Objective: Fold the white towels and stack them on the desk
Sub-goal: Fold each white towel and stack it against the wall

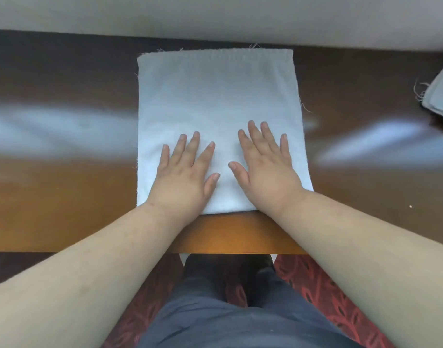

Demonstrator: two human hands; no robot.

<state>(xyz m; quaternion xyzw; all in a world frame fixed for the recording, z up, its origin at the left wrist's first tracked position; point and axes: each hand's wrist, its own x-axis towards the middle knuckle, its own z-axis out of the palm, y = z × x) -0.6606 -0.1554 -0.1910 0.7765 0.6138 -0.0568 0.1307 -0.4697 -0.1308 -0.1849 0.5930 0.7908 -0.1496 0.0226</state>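
Pressing flat on the cloth, the left hand (184, 172) and the right hand (264, 163) lie palm down side by side, fingers straight and slightly spread, thumbs pointing toward each other with a strip of fabric showing between them. Neither hand curls round or pinches anything.

Under both palms is the white towel (210, 96), spread as a rough rectangle on the dark wooden desk (64, 172). The hands sit on its near half; the far half stretches away from the fingertips toward the pale wall (215, 16) behind the desk. Its edges are frayed (loose threads stick out at the far corners and along the right side), and its near edge lies just short of the desk's front lip.

Well apart, at the right border of the view, a second towel (441, 94) lies folded on the desk, only partly visible. No lettering or label can be read on either cloth.

Below the desk edge are dark trousers (215, 317) and red patterned carpet (315, 280).
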